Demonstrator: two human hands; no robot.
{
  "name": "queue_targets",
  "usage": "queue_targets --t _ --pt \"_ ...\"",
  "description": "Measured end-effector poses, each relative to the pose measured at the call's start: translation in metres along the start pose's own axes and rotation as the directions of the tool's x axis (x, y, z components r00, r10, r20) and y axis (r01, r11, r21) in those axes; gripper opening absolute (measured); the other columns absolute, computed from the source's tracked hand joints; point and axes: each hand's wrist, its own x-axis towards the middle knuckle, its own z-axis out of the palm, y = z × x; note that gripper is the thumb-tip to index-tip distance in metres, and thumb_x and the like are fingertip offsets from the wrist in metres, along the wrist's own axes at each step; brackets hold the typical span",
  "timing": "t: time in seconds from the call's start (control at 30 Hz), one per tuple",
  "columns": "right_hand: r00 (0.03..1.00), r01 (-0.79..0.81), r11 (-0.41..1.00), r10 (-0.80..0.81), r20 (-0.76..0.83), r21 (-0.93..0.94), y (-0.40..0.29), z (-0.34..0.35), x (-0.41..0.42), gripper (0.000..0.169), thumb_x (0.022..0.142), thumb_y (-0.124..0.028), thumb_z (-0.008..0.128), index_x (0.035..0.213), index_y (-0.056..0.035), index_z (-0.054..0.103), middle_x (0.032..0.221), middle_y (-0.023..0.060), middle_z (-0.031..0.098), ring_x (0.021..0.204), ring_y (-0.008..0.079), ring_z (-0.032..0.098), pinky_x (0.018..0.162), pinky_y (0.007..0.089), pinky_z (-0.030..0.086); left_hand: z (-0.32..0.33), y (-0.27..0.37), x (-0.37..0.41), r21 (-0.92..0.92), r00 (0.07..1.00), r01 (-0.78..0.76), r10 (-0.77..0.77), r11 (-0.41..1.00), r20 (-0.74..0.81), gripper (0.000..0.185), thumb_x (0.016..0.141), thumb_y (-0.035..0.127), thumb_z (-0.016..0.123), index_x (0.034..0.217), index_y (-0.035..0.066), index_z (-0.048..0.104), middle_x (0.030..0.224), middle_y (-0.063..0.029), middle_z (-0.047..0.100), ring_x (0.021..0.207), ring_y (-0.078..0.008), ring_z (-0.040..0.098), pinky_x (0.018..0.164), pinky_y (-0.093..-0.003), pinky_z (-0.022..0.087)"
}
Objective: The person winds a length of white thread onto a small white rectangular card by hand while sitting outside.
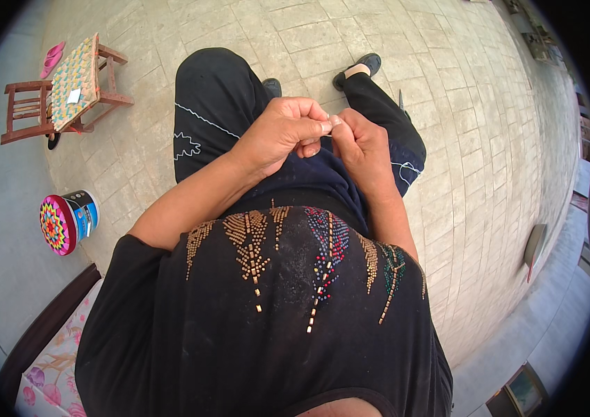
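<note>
My left hand (287, 130) and my right hand (363, 146) meet above my lap, thumbs and forefingers pinched together tip to tip. Anything between the fingertips is too small to make out. Beneath them a dark blue cloth (300, 174) lies across my lap. Loops of white thread (407, 170) show on its right side, over my right thigh. White wavy lines (189, 146), either thread or stitching, run over the black trousers (211, 78) on my left leg. Beyond my right knee, a pointed grey blade (400, 99) sticks out, its other end hidden.
To the left stand a wooden chair (29, 112) with a woven seat, pink slippers (52, 59) and a paint bucket (86, 208) with a colourful cushioned lid (57, 225). Floral fabric (52, 380) lies beside me. A grey object (536, 245) is at the right on the paved floor (472, 198).
</note>
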Motion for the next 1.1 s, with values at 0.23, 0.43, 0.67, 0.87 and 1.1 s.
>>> queue_targets --t 0.23,0.43,0.67,0.87,1.1 --pt "0.994 -0.034 0.999 0.034 0.102 0.001 -0.006 -0.007 0.002 0.025 0.092 -0.019 0.059 0.076 0.0002 0.059 0.056 0.0092 0.053 0.050 0.0122 0.050 0.049 0.0293 0.040 -0.010 -0.007 0.005 -0.079 0.998 0.038 -0.034 0.996 0.052 0.007 0.088 0.006 0.058 0.083 0.002 0.058 0.065 -0.0010 0.050 0.056 -0.0097 0.046 0.051 -0.0235 0.039" --pt "0.943 -0.270 0.894 0.171 0.284 0.359 0.002 -0.016 0.003 0.017 0.092 -0.018 0.059 0.082 -0.0045 0.062 0.063 -0.0027 0.055 0.056 0.0037 0.047 0.052 0.0199 0.037 -0.016 -0.008 0.009 -0.219 0.995 0.077 -0.061 0.973 0.078 0.008 0.088 0.008 0.057 0.084 0.001 0.058 0.062 -0.0003 0.046 0.055 -0.0106 0.044 0.051 -0.0241 0.039" --pt "0.954 -0.294 0.699 0.178 0.239 0.652 0.007 -0.015 0.004 0.010 0.090 -0.009 0.059 0.084 -0.0021 0.062 0.064 0.0006 0.056 0.054 0.0063 0.048 0.050 0.0197 0.037 -0.012 -0.007 0.009 -0.226 0.990 0.117 -0.095 0.967 0.106 0.008 0.088 0.007 0.057 0.083 0.001 0.058 0.061 -0.0012 0.047 0.054 -0.0115 0.045 0.050 -0.0247 0.039" --pt "0.957 -0.281 0.530 0.215 0.194 0.800 0.003 -0.020 0.006 0.011 0.091 -0.009 0.056 0.083 -0.0026 0.059 0.061 0.0020 0.054 0.051 0.0084 0.045 0.049 0.0220 0.036 -0.013 -0.006 0.008 -0.207 0.987 0.121 -0.096 0.971 0.131 0.008 0.088 0.008 0.057 0.083 0.001 0.058 0.062 -0.0011 0.046 0.055 -0.0112 0.044 0.052 -0.0249 0.039" --pt "0.969 -0.240 0.387 0.151 0.196 0.890 0.005 -0.016 0.005 0.008 0.091 -0.009 0.056 0.086 -0.0037 0.057 0.062 0.0025 0.053 0.052 0.0096 0.045 0.051 0.0239 0.037 -0.011 -0.005 0.010 -0.228 0.990 0.085 -0.057 0.970 0.126 0.009 0.089 0.008 0.057 0.083 0.001 0.058 0.061 -0.0008 0.045 0.055 -0.0116 0.044 0.052 -0.0255 0.039"
